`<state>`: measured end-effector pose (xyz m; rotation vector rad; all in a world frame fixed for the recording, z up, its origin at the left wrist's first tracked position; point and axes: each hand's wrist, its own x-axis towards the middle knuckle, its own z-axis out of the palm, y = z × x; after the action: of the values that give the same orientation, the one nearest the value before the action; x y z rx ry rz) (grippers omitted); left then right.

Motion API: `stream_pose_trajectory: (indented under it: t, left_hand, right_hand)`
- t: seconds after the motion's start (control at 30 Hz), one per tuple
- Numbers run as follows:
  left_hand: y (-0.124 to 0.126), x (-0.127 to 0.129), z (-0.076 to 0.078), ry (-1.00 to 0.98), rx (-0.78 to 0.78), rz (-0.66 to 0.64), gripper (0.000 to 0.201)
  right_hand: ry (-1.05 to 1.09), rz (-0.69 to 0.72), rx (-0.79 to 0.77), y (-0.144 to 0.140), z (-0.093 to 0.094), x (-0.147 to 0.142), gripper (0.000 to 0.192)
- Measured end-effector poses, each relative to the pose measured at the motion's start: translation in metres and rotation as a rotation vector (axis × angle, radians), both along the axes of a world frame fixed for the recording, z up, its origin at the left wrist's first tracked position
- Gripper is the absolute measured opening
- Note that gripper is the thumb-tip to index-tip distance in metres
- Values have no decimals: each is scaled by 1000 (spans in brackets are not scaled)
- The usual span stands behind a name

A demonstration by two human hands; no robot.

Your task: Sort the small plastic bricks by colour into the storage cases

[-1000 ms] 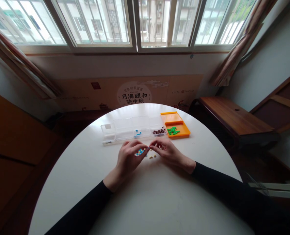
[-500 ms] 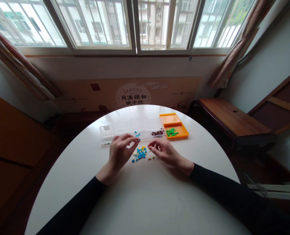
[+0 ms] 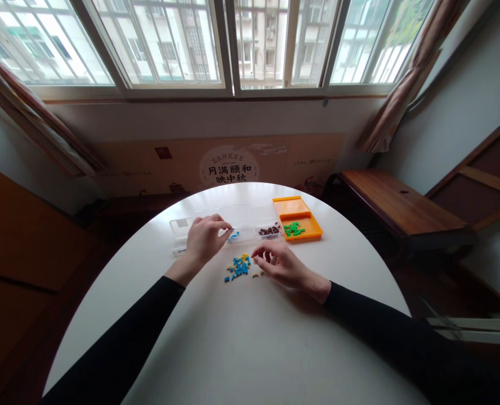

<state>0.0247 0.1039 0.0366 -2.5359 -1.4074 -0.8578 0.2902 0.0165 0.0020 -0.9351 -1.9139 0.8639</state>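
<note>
Behind round white table, cardboard reads "月满颐和 映中秋"; left hand pinches blue piece over clear compartment box, right hand narrowly curled beside loose bricks

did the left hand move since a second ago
Yes. The left hand went from the loose pile away toward the clear box, fingertips now at its blue compartment.

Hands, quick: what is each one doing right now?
Left hand: fingers pinched over the clear organizer box; whether they hold anything cannot be told.
Right hand: fingers curled, beside the blue and yellow pieces; nothing visibly held.
</note>
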Motion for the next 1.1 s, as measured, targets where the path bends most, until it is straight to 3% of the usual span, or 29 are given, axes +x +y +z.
stream_pose_trajectory:
  t: [0.13, 0.27, 0.43, 0.53, 0.7, 1.1]
  left_hand:
    - [-5, 0, 3, 26, -6, 7, 16]
    - [-27, -3, 1, -33, 38, -38, 17]
    - [-60, -11, -18, -73, 14, -190, 17]
    - [-69, -16, -28, -128, -27, -191, 18]
    - [-71, -21, -30, -176, -61, -198, 17]
    - [-71, -30, -34, -92, -39, -219, 14]
  right_hand:
    - [0, -12, 29, 0, 3, 1, 10]
    - [-10, -44, 51, 1, 1, 1, 9]
    - [-73, -43, 89, 3, -5, -3, 7]
    - [-121, -50, 124, 5, -9, -8, 6]
    - [-229, -79, 244, 8, -10, -18, 15]
    - [-318, -75, 320, 17, -15, -37, 6]
